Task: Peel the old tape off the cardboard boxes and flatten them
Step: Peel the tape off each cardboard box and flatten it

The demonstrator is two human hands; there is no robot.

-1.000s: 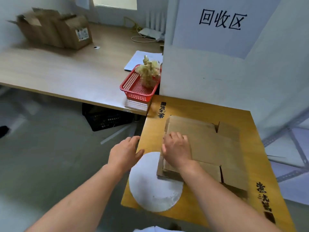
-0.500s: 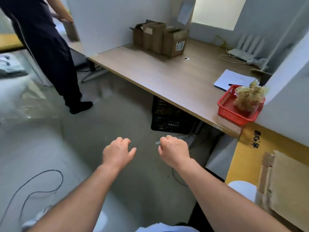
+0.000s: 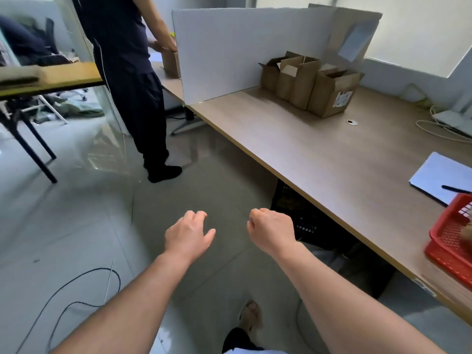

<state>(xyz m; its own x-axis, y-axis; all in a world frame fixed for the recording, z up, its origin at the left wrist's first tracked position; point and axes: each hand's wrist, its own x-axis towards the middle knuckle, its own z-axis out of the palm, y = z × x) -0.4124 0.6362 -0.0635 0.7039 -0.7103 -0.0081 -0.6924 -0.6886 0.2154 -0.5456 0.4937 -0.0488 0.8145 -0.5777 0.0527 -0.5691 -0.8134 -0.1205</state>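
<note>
Both my arms reach out in front of me over the floor (image 3: 76, 226), palms down, with the two hands level and a gap between them. My left hand (image 3: 187, 236) hangs loose, fingers lightly bent, thumb out to the side, holding nothing. My right hand (image 3: 270, 229) is balled into a fist, knuckles up, and holds nothing either.

The boxes (image 3: 314, 83) stand well away from me at the far end of the desk (image 3: 332, 154), in a tight row against a white divider (image 3: 242, 47). Their top flaps stand up and open. I cannot see what is inside them. The nearest one carries a white label on its side.

At the right edge of the view a red basket (image 3: 449, 238) sits on the desk's near end, with something tan in it that is mostly cut off. Beside it lies a sheet of paper (image 3: 439, 180) with a pen (image 3: 457, 189) on it. A black crate (image 3: 298, 213) sits under the desk.

Beyond the divider another person (image 3: 127, 72) stands with hands on a separate box (image 3: 169, 63).
</note>
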